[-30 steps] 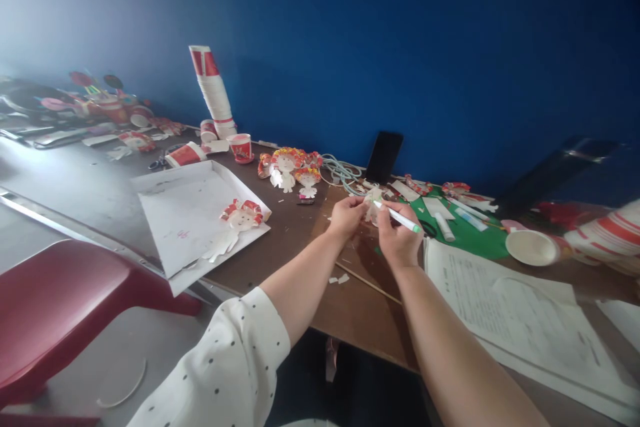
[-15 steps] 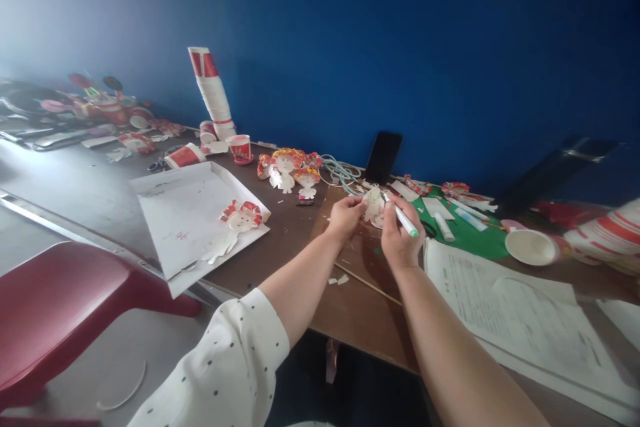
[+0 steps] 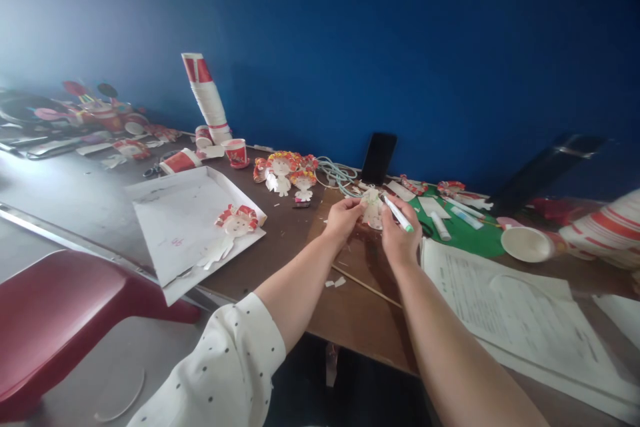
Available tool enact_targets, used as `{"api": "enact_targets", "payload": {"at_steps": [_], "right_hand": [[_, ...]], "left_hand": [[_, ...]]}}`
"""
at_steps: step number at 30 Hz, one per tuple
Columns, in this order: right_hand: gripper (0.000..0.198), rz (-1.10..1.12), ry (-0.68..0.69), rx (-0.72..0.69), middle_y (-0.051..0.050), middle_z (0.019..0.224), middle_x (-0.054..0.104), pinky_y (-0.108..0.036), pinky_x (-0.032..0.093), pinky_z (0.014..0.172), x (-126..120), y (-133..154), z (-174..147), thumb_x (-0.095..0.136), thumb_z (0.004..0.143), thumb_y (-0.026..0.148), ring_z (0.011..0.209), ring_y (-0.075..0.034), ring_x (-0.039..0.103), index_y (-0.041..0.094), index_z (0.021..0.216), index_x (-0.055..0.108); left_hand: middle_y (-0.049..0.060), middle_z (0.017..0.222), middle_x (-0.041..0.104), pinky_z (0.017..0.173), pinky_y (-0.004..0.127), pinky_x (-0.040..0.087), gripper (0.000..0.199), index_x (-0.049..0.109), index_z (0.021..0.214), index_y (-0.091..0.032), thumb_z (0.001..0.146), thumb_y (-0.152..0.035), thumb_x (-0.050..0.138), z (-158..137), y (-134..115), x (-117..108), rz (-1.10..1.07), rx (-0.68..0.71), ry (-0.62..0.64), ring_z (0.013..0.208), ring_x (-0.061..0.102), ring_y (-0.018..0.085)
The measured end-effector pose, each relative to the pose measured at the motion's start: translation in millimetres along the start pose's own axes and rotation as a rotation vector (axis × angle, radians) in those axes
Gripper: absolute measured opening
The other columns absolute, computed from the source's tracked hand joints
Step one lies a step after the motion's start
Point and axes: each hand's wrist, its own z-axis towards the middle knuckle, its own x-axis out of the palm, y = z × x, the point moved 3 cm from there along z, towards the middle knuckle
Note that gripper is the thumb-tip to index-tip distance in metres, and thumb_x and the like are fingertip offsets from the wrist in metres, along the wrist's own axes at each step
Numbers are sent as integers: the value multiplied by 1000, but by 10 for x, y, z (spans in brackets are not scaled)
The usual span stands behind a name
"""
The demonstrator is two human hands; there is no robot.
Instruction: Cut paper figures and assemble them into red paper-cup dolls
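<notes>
Pinched in my left hand (image 3: 345, 219) is the edge of a small white paper doll cutout (image 3: 371, 205), which shows faint green marks. My right hand (image 3: 401, 230) grips a white marker with a green end (image 3: 399, 213), its tip up against the cutout's right side. Whether the tip touches the paper is too small to tell. Left of my hands stand finished-looking paper dolls (image 3: 281, 170) with red and yellow hair. Another doll with red hair (image 3: 237, 221) lies on a white box lid (image 3: 175, 227).
Behind my hands a black phone (image 3: 379, 159) leans on the wall beside coiled cord (image 3: 336, 172). A green sheet (image 3: 475, 235) with glue tubes and printed papers (image 3: 505, 300) lie right. Stacked paper cups (image 3: 209, 103) stand back left; a red chair (image 3: 65, 320) is at the lower left.
The view has shifted slightly, so most things sit a little further left. My right hand and the marker have moved slightly over the cutout; both holds are unchanged.
</notes>
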Motion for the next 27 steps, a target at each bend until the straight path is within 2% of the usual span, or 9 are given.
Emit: {"api": "enact_targets", "payload": {"at_steps": [16, 23, 27], "right_hand": [[27, -9, 9, 15, -8, 100, 70, -37, 50, 83, -15, 109, -18, 57, 80, 34, 91, -22, 65, 19, 99, 68], [27, -11, 23, -2, -9, 97, 70, -34, 52, 74, -24, 204, -35, 55, 79, 31, 80, -21, 65, 17, 98, 68], [27, -15, 41, 40, -9, 95, 70, -33, 52, 70, -17, 200, -39, 55, 78, 30, 74, -19, 65, 17, 99, 68]], "left_hand": [[-3, 56, 52, 47, 19, 32, 30, 67, 81, -14, 67, -39, 70, 41, 65, -22, -1, 16, 15, 47, 41, 4], [-5, 49, 46, 42, 18, 25, 27, 64, 77, -13, 67, -37, 69, 13, 25, 4, -15, 11, 37, 43, 35, 4], [-5, 49, 45, 45, 18, 27, 28, 64, 76, -13, 66, -38, 70, 8, 26, 4, -16, -14, 13, 44, 35, 3]]}}
